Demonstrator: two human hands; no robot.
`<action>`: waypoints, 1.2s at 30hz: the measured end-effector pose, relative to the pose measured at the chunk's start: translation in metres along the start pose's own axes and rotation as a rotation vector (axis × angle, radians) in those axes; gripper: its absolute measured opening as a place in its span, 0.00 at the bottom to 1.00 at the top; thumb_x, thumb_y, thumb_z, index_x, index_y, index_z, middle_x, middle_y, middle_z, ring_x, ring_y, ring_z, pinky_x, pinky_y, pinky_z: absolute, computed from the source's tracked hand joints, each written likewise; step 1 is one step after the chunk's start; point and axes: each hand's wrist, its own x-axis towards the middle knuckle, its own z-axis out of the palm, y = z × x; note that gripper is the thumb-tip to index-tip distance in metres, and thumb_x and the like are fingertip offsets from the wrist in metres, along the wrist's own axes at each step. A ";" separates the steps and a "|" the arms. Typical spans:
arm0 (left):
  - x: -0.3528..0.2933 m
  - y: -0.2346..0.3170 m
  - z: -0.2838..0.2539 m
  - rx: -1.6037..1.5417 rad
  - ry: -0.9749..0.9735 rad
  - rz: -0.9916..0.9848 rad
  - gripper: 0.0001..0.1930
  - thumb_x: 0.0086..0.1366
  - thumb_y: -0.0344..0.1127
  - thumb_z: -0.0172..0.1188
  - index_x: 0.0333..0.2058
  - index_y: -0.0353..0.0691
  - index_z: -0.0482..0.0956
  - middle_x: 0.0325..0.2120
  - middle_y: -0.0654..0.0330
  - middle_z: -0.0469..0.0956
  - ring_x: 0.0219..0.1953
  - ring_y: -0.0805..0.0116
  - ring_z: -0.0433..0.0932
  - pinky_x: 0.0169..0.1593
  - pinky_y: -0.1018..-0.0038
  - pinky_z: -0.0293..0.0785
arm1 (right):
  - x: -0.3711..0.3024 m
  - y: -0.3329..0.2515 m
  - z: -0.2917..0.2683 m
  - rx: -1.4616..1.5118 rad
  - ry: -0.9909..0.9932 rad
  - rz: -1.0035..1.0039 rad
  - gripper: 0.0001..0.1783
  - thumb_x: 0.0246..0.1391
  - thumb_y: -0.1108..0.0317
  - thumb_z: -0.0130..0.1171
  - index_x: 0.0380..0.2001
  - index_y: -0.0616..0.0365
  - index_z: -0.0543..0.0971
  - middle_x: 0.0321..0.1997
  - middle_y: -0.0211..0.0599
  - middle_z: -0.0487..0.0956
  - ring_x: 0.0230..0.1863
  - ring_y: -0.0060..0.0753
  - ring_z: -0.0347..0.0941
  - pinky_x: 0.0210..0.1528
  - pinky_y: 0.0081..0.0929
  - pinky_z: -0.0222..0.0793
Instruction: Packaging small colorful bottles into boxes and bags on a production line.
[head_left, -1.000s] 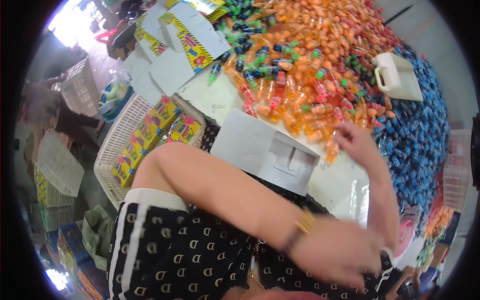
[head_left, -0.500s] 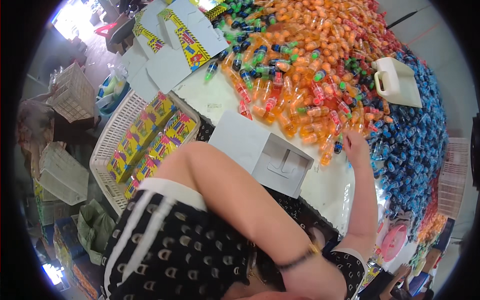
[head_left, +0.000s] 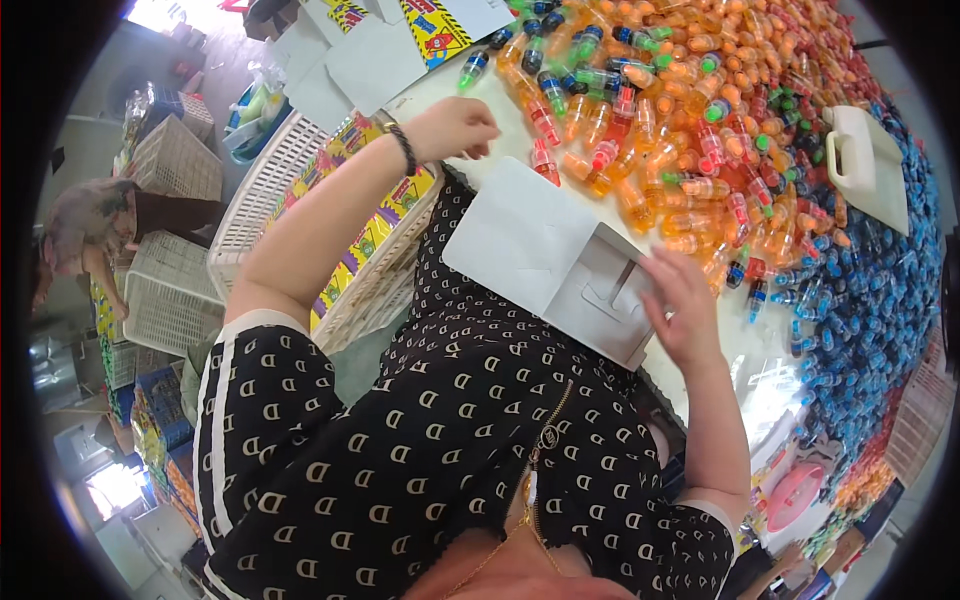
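Both hands have shifted since the previous frame: the left hand (head_left: 455, 130) has swung out from across the chest, and the right hand (head_left: 682, 308) has come from the bottles to the carton (head_left: 530, 240).
Head view: the left hand hangs over the near edge of the white bench (head_left: 752, 350), toward its left, next to a white plastic basket (head_left: 262, 185) of yellow printed boxes (head_left: 400, 207); its fingers are half-bent and loosely parted, nothing seen between them. The right hand's fingers spread moderately wide at the right end of the open white carton; whether they touch it cannot be told. The carton lies at the bench's near edge, lid folded out leftward. Orange bottles (head_left: 690, 225) heap beyond it, blue bottles (head_left: 860, 310) along the right edge, a cream jug (head_left: 878, 170) among them.
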 end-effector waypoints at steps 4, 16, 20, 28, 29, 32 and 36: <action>0.025 0.017 0.033 0.272 -0.043 0.119 0.19 0.61 0.47 0.60 0.40 0.34 0.76 0.29 0.55 0.80 0.33 0.69 0.79 0.37 0.73 0.76 | 0.044 0.024 -0.005 -0.018 0.114 0.033 0.24 0.46 0.77 0.60 0.50 0.52 0.76 0.55 0.39 0.73 0.58 0.47 0.66 0.59 0.39 0.63; 0.050 -0.021 0.068 0.131 0.118 0.162 0.27 0.50 0.43 0.66 0.48 0.37 0.74 0.41 0.51 0.76 0.43 0.51 0.76 0.47 0.64 0.74 | 0.152 0.078 0.060 -0.235 0.130 -0.356 0.19 0.49 0.79 0.57 0.47 0.53 0.76 0.50 0.39 0.76 0.58 0.43 0.67 0.60 0.37 0.65; 0.039 -0.012 0.058 0.556 0.362 0.584 0.20 0.53 0.34 0.60 0.46 0.40 0.74 0.42 0.54 0.72 0.47 0.52 0.72 0.50 0.63 0.72 | 0.151 0.074 0.047 1.110 0.453 0.271 0.13 0.53 0.71 0.59 0.42 0.60 0.75 0.48 0.41 0.76 0.52 0.39 0.73 0.56 0.35 0.69; 0.078 -0.010 0.073 0.992 0.243 0.775 0.16 0.58 0.32 0.54 0.46 0.46 0.72 0.46 0.58 0.67 0.49 0.54 0.71 0.51 0.61 0.70 | 0.101 0.097 -0.012 -0.120 0.603 0.514 0.21 0.52 0.55 0.61 0.38 0.63 0.75 0.36 0.37 0.78 0.39 0.34 0.77 0.41 0.32 0.72; 0.083 -0.011 0.074 0.989 0.238 0.785 0.16 0.58 0.32 0.54 0.46 0.46 0.72 0.46 0.58 0.67 0.49 0.54 0.71 0.51 0.61 0.70 | 0.103 0.104 -0.006 -0.233 0.497 0.548 0.20 0.53 0.56 0.61 0.38 0.63 0.75 0.34 0.36 0.78 0.38 0.34 0.77 0.39 0.32 0.72; 0.096 -0.005 0.073 0.928 0.402 1.037 0.15 0.57 0.33 0.57 0.44 0.45 0.72 0.43 0.57 0.71 0.44 0.56 0.74 0.48 0.63 0.72 | 0.107 0.117 -0.006 -0.360 0.454 0.555 0.19 0.54 0.56 0.61 0.38 0.63 0.76 0.31 0.34 0.78 0.35 0.31 0.76 0.37 0.31 0.71; 0.096 0.014 0.050 0.394 0.230 0.749 0.07 0.62 0.36 0.57 0.38 0.42 0.74 0.32 0.60 0.77 0.35 0.65 0.77 0.35 0.71 0.73 | 0.099 0.135 -0.013 -0.185 0.673 0.478 0.16 0.55 0.58 0.60 0.38 0.62 0.77 0.30 0.31 0.79 0.31 0.26 0.75 0.35 0.25 0.71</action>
